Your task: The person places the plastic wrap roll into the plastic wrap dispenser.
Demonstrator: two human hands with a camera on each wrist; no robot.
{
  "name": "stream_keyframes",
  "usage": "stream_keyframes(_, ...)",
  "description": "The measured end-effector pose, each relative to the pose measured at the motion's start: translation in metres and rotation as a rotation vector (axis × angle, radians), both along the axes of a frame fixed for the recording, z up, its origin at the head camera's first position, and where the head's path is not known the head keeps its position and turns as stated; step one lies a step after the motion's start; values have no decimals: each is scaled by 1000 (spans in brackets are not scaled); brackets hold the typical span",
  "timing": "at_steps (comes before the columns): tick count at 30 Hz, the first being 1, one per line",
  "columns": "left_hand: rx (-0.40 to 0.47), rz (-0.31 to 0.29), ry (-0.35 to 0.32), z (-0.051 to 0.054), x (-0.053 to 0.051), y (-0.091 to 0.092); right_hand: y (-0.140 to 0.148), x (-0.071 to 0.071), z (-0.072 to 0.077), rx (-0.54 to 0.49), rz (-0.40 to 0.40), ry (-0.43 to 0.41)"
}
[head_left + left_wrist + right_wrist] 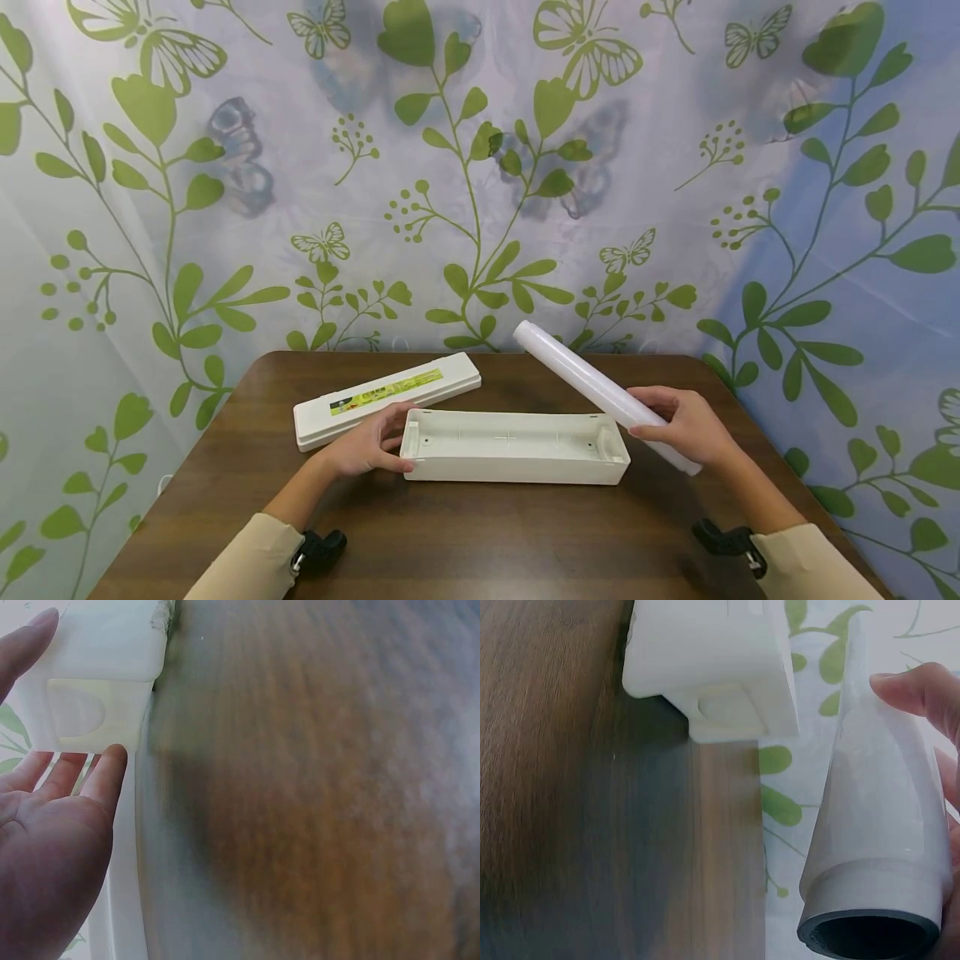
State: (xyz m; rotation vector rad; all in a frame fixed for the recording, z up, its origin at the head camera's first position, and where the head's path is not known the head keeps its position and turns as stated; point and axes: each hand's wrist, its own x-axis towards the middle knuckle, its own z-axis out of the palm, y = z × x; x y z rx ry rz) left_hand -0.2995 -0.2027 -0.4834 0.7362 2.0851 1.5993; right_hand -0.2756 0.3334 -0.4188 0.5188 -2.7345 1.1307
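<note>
So the setup is a dark brown wood-grain table point(480, 542) with rounded far corners, and right behind it hangs a pale fabric backdrop point(480, 208) covered in green leaves, sprigs and outlined butterflies, plus some softer bluish butterflies. The cloth goes bluer toward the right, and there are fold lines in it.

For writing, the only label I can spot is a yellow-green strip point(390, 390) with a dark patch at its left end, stuck on the long white lid point(397, 402). There's printing on it, but it's too small for me to read. The lid lies slanted behind and left of a long white box point(517, 470), which sits lengthwise left to right with its hollow side up.

The white plastic-looking roll point(581, 377) is up off the table by the box's right end, with a gap between them in the right wrist view. Its long axis runs diagonally, far end up and left, near end down and right; that near end is a hollow tube with a dark rim.

Right hand point(686, 425) pinches the roll toward its near end, thumb on one side, fingers on the other. Left hand point(372, 442) grips the box's left end between thumb and fingers.
</note>
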Motion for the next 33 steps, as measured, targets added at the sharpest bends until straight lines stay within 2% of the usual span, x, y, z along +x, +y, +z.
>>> stream_keyframes(8, 4, -1, 8, 1, 1, 0, -14, -5, -1, -18, 47, -29)
stream_keyframes(20, 10, -8, 17, 0, 1, 0, -32, -15, 0, 37, 99, -42)
stream_keyframes(33, 24, -7, 14, -1, 1, 0, -44, -25, -1, 25, 215, -70)
